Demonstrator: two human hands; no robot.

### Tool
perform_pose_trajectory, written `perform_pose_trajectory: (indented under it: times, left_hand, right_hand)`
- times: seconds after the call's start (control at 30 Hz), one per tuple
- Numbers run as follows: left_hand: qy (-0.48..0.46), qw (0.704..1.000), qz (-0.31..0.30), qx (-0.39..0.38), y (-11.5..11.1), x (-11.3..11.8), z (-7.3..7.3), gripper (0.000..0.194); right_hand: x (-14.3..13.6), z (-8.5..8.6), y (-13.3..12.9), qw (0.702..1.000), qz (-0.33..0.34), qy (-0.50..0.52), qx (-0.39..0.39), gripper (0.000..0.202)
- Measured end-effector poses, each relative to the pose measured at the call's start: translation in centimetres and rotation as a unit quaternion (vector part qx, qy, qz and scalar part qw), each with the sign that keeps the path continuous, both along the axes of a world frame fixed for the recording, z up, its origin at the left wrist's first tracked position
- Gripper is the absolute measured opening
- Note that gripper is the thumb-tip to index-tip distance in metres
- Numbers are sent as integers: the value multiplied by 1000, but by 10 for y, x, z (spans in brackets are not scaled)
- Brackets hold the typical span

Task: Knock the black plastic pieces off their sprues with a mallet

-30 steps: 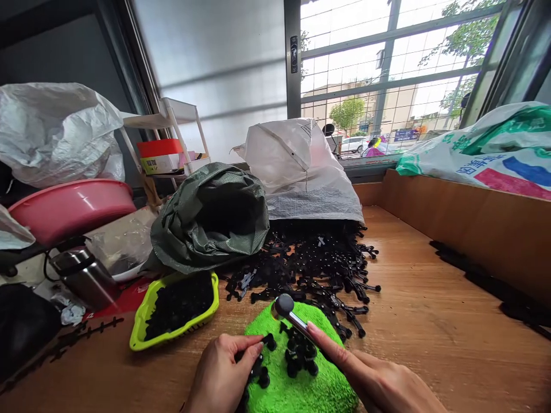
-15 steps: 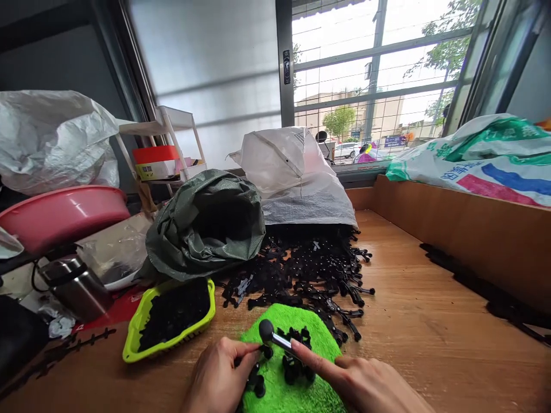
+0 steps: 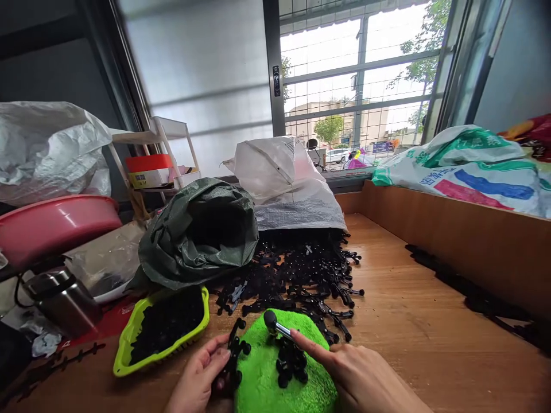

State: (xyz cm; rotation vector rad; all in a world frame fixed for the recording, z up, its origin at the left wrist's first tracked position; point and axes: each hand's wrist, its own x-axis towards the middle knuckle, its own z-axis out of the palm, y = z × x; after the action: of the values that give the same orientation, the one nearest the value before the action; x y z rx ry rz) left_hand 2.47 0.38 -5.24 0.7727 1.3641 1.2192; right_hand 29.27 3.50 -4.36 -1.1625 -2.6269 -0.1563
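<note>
A green towel pad lies at the front of the wooden table, with several small black plastic parts on it. At its left edge, my left hand grips a branched black piece between thumb and fingers. My right hand holds a small hammer with a black round head and metal shaft, index finger stretched along the shaft. The hammer head is over the upper part of the pad. The grip of the tool is hidden in my palm.
A yellow-green basket of black parts stands left, by a dark green sack. Behind the pad, a heap of black parts spills from a white sack. A steel flask and pink basin are farther left.
My left hand has moved left, away from the middle of the pad, and the branched black piece now shows upright in it. The camera view has shifted slightly.
</note>
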Motion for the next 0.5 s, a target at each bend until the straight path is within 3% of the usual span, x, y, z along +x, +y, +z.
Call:
perform_pose_trajectory:
  times: [0.2,0.4,0.5]
  left_hand:
    - [-65,997,23,37,9,5,18,53]
    - [-119,991,52,34,37,28,23,24]
    - [-124,989,82,24,52,39,26,20]
  right_hand:
    - [2,-2,10,999,-21,47,-17,79]
    - [16,5,2,984,10,137,-116,59]
    - [26,4,0,972,21,168,-161,55]
